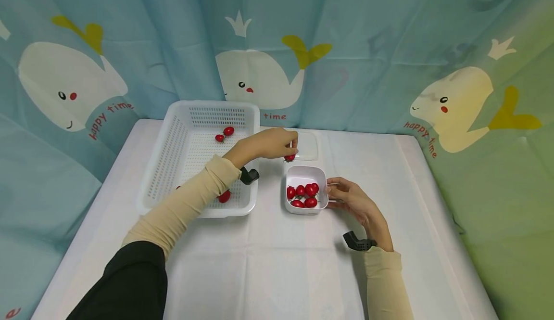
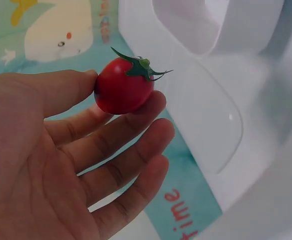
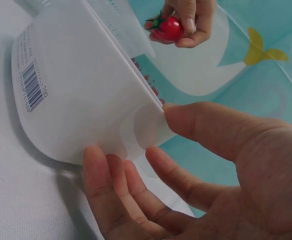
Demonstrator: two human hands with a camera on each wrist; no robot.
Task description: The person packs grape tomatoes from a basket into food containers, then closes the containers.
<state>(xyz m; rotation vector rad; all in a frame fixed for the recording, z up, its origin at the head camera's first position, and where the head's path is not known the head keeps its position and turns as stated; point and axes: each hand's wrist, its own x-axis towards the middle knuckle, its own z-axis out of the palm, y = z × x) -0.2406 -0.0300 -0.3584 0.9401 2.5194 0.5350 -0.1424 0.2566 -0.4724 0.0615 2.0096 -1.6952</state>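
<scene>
My left hand (image 1: 277, 143) pinches a cherry tomato (image 2: 123, 87) between the thumb and fingertips, its green stem cap facing outward. It hovers behind a small white square box (image 1: 306, 172), near the box's back edge. Several cherry tomatoes (image 1: 309, 190) lie on the floor of that box. At the box's right side, my right hand (image 1: 356, 202) touches the wall with relaxed fingers. In the right wrist view, the thumb (image 3: 201, 120) meets the box near its rim, and a printed barcode label (image 3: 31, 87) shows on the outer wall.
A large white perforated basket (image 1: 173, 166) stands on the left with a few tomatoes (image 1: 228, 131) in it; my left forearm crosses over it. Behind the box lies a clear lid (image 1: 307, 146). A whale-print curtain (image 1: 363, 31) hangs beyond the white-covered table (image 1: 285, 272).
</scene>
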